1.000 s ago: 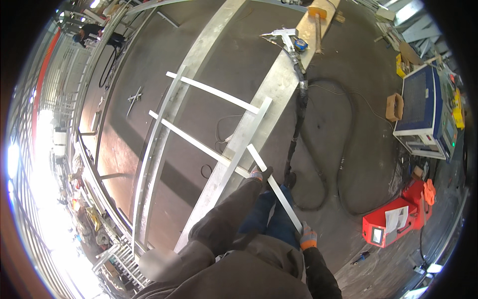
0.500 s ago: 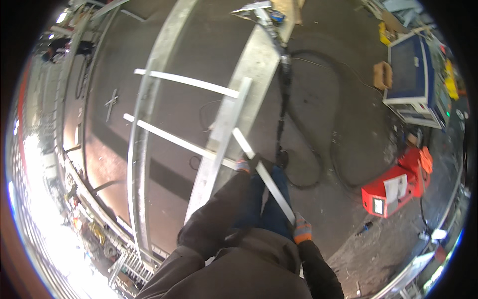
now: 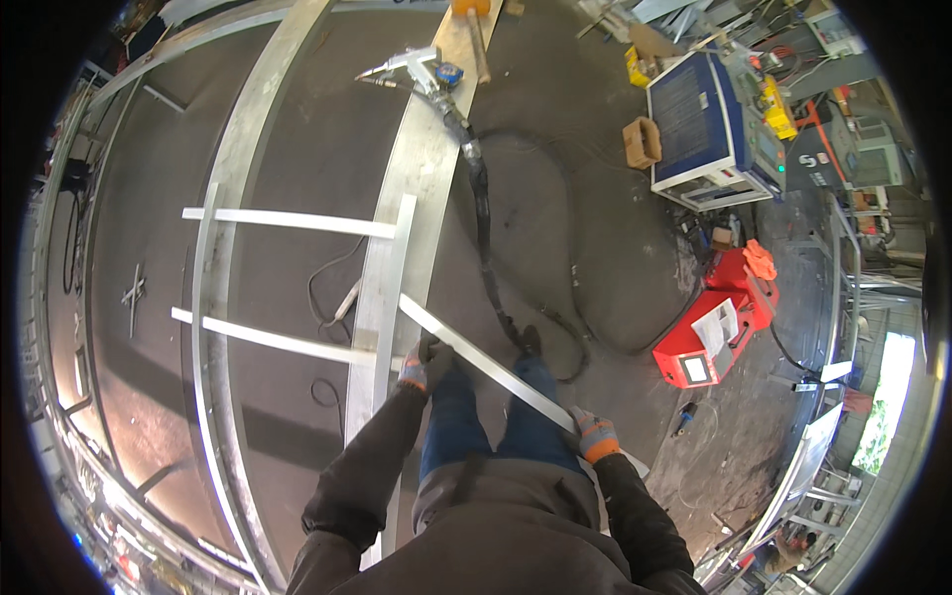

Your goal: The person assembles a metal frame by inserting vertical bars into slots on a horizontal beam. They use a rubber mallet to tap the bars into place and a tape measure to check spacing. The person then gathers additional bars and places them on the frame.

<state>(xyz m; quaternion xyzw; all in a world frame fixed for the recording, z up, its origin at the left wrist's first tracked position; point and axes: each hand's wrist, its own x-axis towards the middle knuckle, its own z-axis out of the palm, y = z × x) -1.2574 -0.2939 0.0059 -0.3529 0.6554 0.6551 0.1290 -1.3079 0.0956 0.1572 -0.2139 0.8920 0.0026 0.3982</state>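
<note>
A flat pale metal bar lies slantwise in front of my legs. My right hand, in a grey and orange glove, is closed round its near right end. My left hand, gloved alike, has dark fingers curled against the underside of the bar near its far left end; the bar partly hides them. Just left of that hand is a ladder-like frame with a near rail, a far rail and two crosspieces. The frame rests across two long metal beams.
A welding gun with a thick black hose, a blue tape measure and an orange-headed mallet lie on the near beam. Rightward stand a blue-white cabinet and a red machine. A small dark tool lies on the floor.
The view has shifted, so the frame and beams appear farther left. The bar now slopes less steeply, with my right hand still on its near end and my left hand near the far end.
</note>
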